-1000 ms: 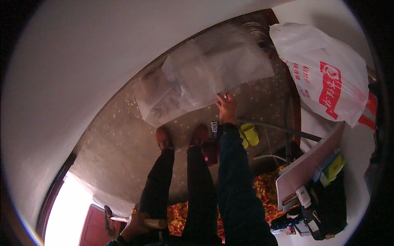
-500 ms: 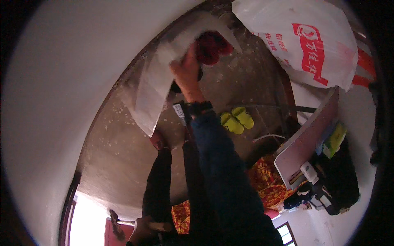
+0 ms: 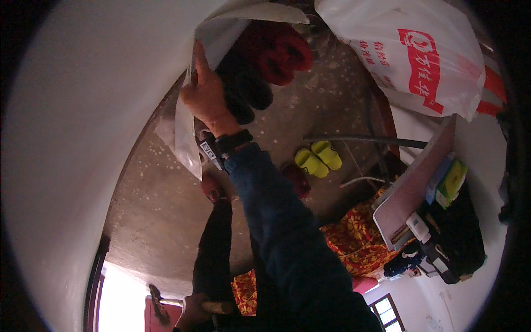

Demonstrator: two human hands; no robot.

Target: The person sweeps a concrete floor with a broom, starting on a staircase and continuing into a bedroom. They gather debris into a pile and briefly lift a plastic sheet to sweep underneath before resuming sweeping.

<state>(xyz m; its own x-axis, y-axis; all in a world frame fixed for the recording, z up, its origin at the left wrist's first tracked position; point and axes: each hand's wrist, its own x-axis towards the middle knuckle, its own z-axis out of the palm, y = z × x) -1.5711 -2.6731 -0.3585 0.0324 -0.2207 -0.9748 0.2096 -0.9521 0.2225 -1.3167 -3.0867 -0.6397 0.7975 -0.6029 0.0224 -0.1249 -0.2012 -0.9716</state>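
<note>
My right hand (image 3: 207, 99) reaches far forward, closed on the edge of a pale, stiff-looking sheet (image 3: 185, 124) by the wall. The sheet is raised and curls over at the far end. Right beside it, dark slippers (image 3: 255, 91) and fluffy red slippers (image 3: 290, 58) stand in a row on the floor, partly under its far flap. At the lower edge, my left hand (image 3: 192, 311) is wrapped round the wooden handle (image 3: 218, 307) of a broom-like tool with a dark, ragged head (image 3: 159, 307). The tool's exact kind is hard to make out.
Yellow-green slippers (image 3: 319, 159) lie right of my arm. A large white plastic bag (image 3: 406, 55) stands far right, above a small table (image 3: 406, 193) seen tilted, with packages on it. Red-and-yellow flowered cloth (image 3: 354, 243) hangs nearer me. A white wall (image 3: 66, 138) runs along the left.
My right hand has moved left along with the sheet, lifting it aside. The dark and red slippers now show more fully. My left hand has stayed on the wooden handle.
</note>
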